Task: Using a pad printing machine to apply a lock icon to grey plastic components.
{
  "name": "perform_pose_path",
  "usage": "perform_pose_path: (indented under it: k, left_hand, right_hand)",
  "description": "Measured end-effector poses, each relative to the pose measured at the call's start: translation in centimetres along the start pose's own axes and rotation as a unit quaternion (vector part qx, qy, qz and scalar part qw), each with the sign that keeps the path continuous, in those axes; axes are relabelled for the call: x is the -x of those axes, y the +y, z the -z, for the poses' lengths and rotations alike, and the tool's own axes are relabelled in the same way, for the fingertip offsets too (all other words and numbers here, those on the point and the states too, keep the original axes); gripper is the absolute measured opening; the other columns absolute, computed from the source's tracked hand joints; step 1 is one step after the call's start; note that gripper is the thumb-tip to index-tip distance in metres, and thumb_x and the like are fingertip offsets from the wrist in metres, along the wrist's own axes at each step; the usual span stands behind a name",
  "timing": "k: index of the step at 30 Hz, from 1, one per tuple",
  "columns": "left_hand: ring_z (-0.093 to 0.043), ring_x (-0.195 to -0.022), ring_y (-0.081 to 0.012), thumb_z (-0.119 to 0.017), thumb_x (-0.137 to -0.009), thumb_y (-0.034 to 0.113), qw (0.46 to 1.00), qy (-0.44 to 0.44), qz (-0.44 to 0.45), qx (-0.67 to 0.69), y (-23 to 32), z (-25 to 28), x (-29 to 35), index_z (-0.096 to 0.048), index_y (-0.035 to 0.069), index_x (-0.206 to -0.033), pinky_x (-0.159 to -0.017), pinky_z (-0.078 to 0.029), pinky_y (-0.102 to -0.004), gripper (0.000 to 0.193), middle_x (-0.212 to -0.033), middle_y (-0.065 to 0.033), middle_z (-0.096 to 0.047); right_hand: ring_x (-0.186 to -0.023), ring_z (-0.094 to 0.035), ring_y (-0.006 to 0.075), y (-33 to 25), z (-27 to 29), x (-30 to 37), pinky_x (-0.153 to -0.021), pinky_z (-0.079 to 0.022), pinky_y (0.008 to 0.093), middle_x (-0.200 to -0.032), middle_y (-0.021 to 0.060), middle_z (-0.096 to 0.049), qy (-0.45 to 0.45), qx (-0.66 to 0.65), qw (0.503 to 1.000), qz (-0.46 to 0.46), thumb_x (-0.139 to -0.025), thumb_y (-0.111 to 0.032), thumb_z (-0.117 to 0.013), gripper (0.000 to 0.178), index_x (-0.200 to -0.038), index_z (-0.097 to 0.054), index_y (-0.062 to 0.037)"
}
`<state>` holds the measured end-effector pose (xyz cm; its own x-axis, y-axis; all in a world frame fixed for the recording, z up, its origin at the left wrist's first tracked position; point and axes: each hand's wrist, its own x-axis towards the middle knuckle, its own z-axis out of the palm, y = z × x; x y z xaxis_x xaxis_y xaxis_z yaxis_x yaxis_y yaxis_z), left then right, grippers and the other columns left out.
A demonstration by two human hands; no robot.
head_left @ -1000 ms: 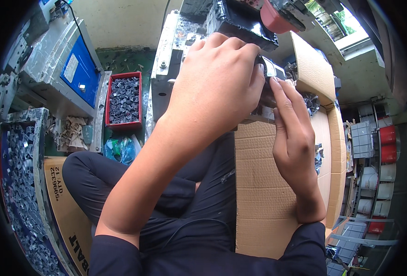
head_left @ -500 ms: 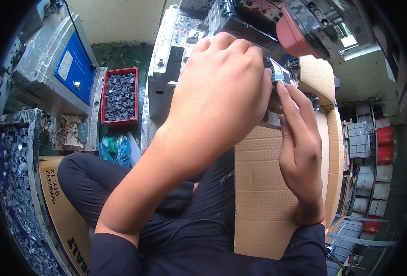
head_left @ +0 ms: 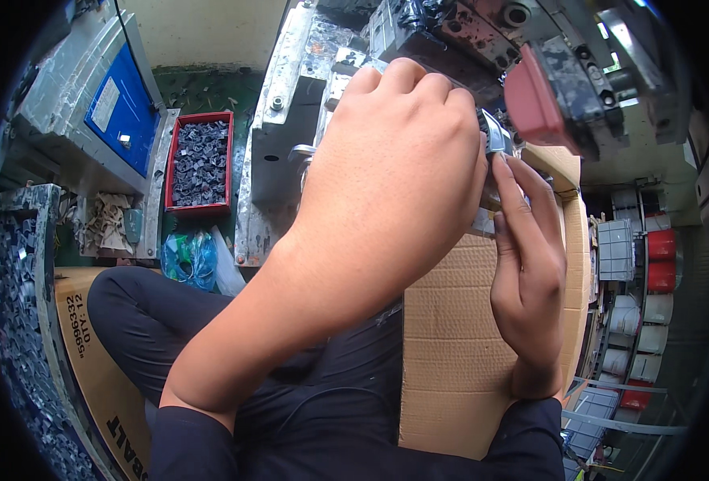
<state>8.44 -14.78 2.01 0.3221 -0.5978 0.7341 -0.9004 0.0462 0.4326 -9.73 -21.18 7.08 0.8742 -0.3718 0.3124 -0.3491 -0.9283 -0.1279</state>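
My left hand (head_left: 398,164) is raised in front of the machine, back toward me, with its fingers curled out of sight. What they close on is hidden behind the hand. Beside its thumb edge shows a small dark part with a shiny pale face (head_left: 497,135); its exact kind is unclear. My right hand (head_left: 532,256) comes up on the right, its fingertips pressed against the lower edge of that part. Just beyond both hands stands the machine (head_left: 278,132), a worn grey metal body, with a dull red block (head_left: 535,100) on its upper right.
At left, a red bin (head_left: 200,164) holds many small dark pieces, near a grey cabinet with a blue panel (head_left: 122,112). A blue plastic bag (head_left: 190,260) lies below the bin. Cardboard (head_left: 450,345) lies beside my legs at right; shelves with red and white containers (head_left: 651,297) stand beyond.
The view has shifted slightly, so the bin and cabinet sit further left and the red block appears larger. Both hands keep nearly the same pose around the small part.
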Motion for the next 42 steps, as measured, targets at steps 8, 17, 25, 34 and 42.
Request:
perform_pose_path:
  k: [8, 17, 25, 34, 42]
  left_hand:
    - [-0.067, -0.099, -0.0311, -0.066, -0.088, 0.016, 1.0, 0.012, -0.007, 0.006, -0.2, -0.4, 0.0, -0.073, -0.002, -0.091, -0.091, -0.049, -0.041, 0.02, -0.094, -0.0159, -0.073]
    - [-0.068, -0.106, -0.0328, -0.067, -0.093, 0.023, 0.999, 0.019, 0.005, 0.033, -0.1, -0.3, 0.2, -0.075, 0.0, -0.092, -0.095, -0.05, -0.0442, 0.025, -0.099, -0.0163, -0.074]
    - [-0.068, -0.109, -0.0338, -0.072, -0.094, 0.034, 1.0, -0.01, 0.006, 0.026, 0.2, -0.6, -0.4, -0.071, 0.001, -0.105, -0.099, -0.049, -0.0457, 0.035, -0.101, -0.0171, -0.074]
    - [-0.072, -0.104, -0.0349, -0.076, -0.098, 0.033, 0.999, 0.018, 0.018, 0.032, 0.7, 0.2, -0.3, -0.07, 0.007, -0.126, -0.092, -0.055, -0.0422, 0.04, -0.114, -0.0169, -0.075]
    - [-0.071, -0.113, -0.0292, -0.081, -0.093, 0.014, 0.961, -0.096, 0.029, 0.26, 3.4, 6.2, 7.1, -0.064, 0.005, -0.141, -0.09, -0.058, -0.0386, 0.052, -0.133, -0.0159, -0.07]
  right_hand:
    - [-0.132, -0.057, 0.0424, 0.1, -0.1, 0.0, -0.112, -0.044, 0.0453, -0.143, 0.0253, -0.057, 0.003, -0.021, 1.0, -0.001, -0.095, 0.013, -0.052, 0.058, -0.152, -0.054, 0.0036]
    - [-0.14, -0.057, 0.0331, 1.7, -1.0, 0.7, -0.117, -0.043, 0.0417, -0.15, 0.0218, -0.059, 0.036, -0.072, 0.997, -0.006, -0.106, 0.006, -0.045, 0.045, -0.15, -0.058, 0.0023]
    - [-0.142, -0.055, 0.0239, 3.6, -1.9, 0.2, -0.122, -0.039, 0.0409, -0.151, 0.0195, -0.06, 0.081, -0.35, 0.93, -0.075, -0.112, -0.001, -0.036, 0.046, -0.156, -0.051, 0.0005]
    - [-0.133, -0.062, 0.0173, 3.7, -2.2, -0.4, -0.116, -0.046, 0.0313, -0.141, 0.0112, -0.069, 0.128, -0.493, 0.859, -0.058, -0.109, 0.0, -0.056, 0.041, -0.15, -0.058, -0.0019]
    - [-0.1, -0.07, 0.0135, 1.2, -0.7, 2.5, -0.093, -0.056, 0.0317, -0.11, 0.0074, -0.074, 0.05, -0.417, 0.905, 0.067, -0.089, -0.005, -0.085, 0.047, -0.133, -0.068, 0.0006]
